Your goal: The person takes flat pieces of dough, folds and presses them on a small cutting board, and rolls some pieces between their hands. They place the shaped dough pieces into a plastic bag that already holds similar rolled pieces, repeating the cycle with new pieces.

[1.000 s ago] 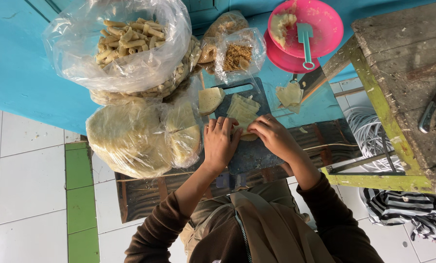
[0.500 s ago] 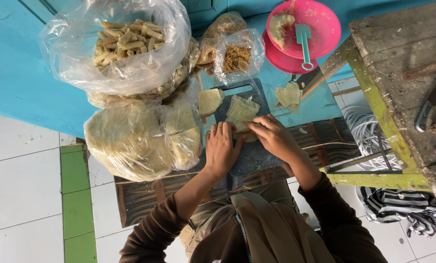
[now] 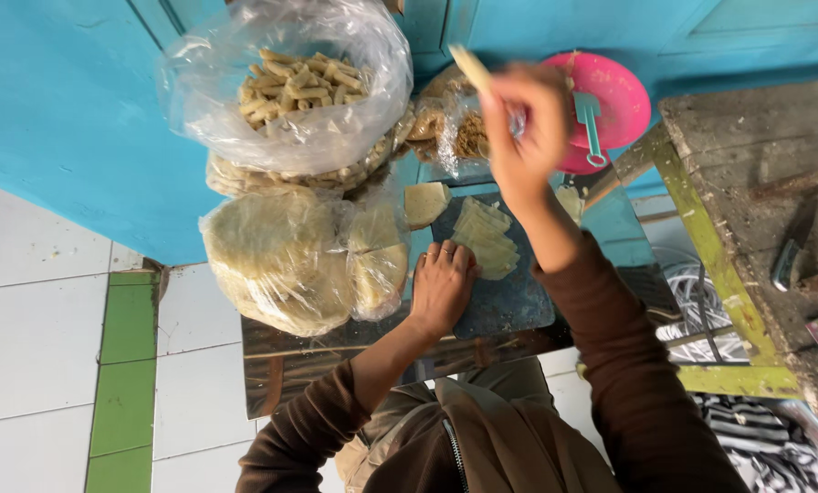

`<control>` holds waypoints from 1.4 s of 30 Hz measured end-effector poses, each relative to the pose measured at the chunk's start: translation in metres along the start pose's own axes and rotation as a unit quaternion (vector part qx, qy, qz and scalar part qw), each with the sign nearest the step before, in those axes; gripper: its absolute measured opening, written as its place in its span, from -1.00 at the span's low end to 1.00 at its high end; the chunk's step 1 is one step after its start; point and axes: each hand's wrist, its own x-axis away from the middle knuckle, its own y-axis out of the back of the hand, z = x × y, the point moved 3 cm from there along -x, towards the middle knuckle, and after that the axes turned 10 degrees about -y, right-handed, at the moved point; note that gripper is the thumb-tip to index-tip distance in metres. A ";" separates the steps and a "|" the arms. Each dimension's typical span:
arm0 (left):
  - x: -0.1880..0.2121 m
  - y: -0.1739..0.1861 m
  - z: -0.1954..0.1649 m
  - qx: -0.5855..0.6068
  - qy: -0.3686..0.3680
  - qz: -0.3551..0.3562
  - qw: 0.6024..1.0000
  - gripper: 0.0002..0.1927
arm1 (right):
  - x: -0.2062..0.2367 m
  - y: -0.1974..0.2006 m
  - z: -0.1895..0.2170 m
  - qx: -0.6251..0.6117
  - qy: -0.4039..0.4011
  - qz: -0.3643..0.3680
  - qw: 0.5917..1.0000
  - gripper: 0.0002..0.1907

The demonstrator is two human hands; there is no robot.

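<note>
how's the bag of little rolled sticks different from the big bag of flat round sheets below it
The bag of rolled sticks is open at the top and holds short tan rolls heaped loosely. The bag of flat round sheets is wrapped tight around a stack of wide pale discs. Both are clear plastic and lie left of the left hand.

Soft, even daylight, shadows faint. Glare glints on the plastic bag at eleven o'clock. The raised right hand is motion-blurred; the rest is sharp.

A thin, pale yellow strip of dough is pinched in the raised right hand, near the top middle (it looks blurry). More flat pale pieces lie stacked on the dark board, mid-frame.
</note>
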 end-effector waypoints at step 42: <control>-0.004 0.024 0.009 0.099 0.029 0.034 0.994 -0.56 | 0.103 0.032 -0.159 0.049 -0.380 0.124 0.915 -0.84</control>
